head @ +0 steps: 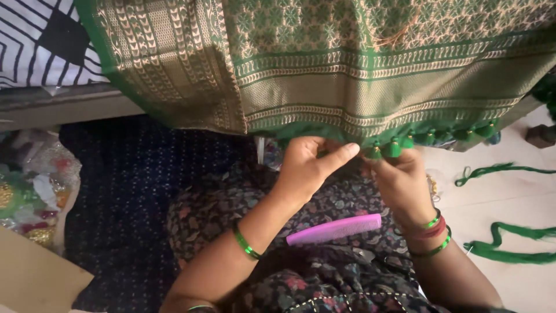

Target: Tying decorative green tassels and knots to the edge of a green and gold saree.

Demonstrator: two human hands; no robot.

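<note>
At my left side a clear plastic bag point(36, 191) lies on the dark blue mat point(124, 191), stuffed with green, gold and red trimmings that I cannot make out singly; a flat piece of cardboard point(35, 278) overlaps its lower edge. The green and gold woven cloth point(370, 69) hangs down in front of me, and its lower border carries a row of small green tassels point(428, 138). That tasselled edge sits right at my fingertips. My left hand point(307, 165) touches the hem from below, its fingers curled close and the thumb stretched out toward my right hand point(399, 177). The right fingers are closed narrowly, pinching a tassel at the border. A pink comb point(336, 229) lies across my lap on the dark flowered dress, just below both hands. Loose green thread point(509, 243) lies on the pale floor at my right.
</note>
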